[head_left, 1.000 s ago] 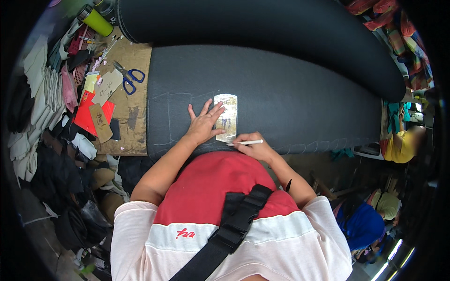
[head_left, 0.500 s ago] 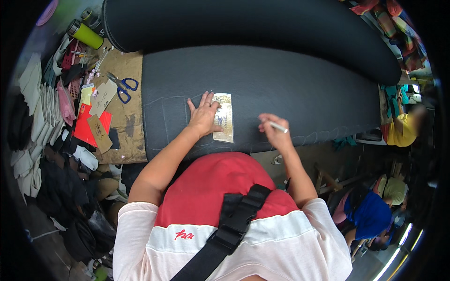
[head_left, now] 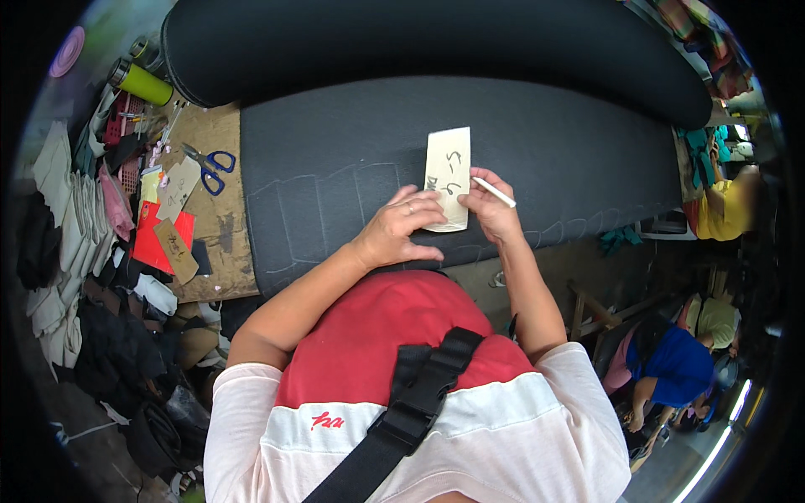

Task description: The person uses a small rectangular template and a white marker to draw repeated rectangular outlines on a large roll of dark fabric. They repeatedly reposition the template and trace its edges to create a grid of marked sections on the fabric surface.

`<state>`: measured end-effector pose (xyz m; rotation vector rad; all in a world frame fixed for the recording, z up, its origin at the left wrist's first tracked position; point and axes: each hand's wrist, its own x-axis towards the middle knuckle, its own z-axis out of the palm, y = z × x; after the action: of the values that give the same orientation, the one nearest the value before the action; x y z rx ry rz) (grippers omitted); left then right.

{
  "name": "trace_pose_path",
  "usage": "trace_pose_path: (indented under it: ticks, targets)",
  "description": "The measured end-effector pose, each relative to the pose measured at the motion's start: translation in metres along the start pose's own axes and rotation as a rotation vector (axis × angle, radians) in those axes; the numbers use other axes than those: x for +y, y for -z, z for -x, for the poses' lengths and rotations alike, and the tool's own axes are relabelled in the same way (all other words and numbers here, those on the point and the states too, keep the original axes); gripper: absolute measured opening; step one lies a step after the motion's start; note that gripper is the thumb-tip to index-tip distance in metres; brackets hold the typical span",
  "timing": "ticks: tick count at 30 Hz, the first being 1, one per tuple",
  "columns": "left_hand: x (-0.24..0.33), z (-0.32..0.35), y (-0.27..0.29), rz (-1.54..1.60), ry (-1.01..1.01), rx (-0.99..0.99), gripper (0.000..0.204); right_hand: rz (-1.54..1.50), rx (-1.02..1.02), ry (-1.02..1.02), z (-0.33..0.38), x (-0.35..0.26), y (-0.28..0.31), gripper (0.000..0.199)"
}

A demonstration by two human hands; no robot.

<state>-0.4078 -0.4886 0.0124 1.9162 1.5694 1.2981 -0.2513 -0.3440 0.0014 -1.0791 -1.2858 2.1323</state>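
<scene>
A tan card pattern piece [head_left: 449, 172] with handwritten marks is held at a slight tilt over the black fabric [head_left: 335, 126]. The fingers of my left hand [head_left: 401, 228] rest on its lower left part, with the thumb stretched out apart below it. In my right hand [head_left: 495, 210] is a white pen [head_left: 493, 192], its tip pointing up and left. The right fingertips also touch the card's right edge. Thin pale outlines of similar shape are drawn side by side on the fabric, left of the card.
A big black fabric roll [head_left: 436, 42] lies along the back. On the brown board at left are blue-handled scissors [head_left: 210, 168], paper tags and a red card [head_left: 159, 243]. A green bottle [head_left: 141, 81] stands behind. Folded cloth is piled far left; other people are at right.
The card has been turned over from its shiny gold face to its tan marked face and moved right. Both hands have come together at it. A new outline shows where it lay.
</scene>
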Motion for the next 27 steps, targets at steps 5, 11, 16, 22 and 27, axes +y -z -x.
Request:
trace_pose_path:
  ticks: [5, 11, 16, 22, 27]
  targets:
    - [-0.038, 0.028, -0.016, -0.339, 0.408, -0.145, 0.077, 0.312, -0.014, 0.098, 0.000, 0.035, 0.023, 0.056]
    - [-0.051, 0.035, -0.030, -0.498, 0.618, -0.350, 0.100, 0.526, -0.081, 0.194, 0.000, 0.076, 0.019, 0.053]
    - [-0.054, 0.035, -0.028, -0.465, 0.614, -0.332, 0.099, 0.548, -0.102, 0.254, -0.001, 0.079, 0.006, 0.051]
    - [-0.054, 0.031, -0.030, -0.481, 0.674, -0.385, 0.097, 1.033, 0.202, 0.748, -0.014, 0.045, -0.017, 0.026]
    - [-0.053, 0.029, -0.028, -0.467, 0.679, -0.417, 0.095, 0.748, 0.064, 0.430, -0.037, 0.030, -0.039, 0.024]
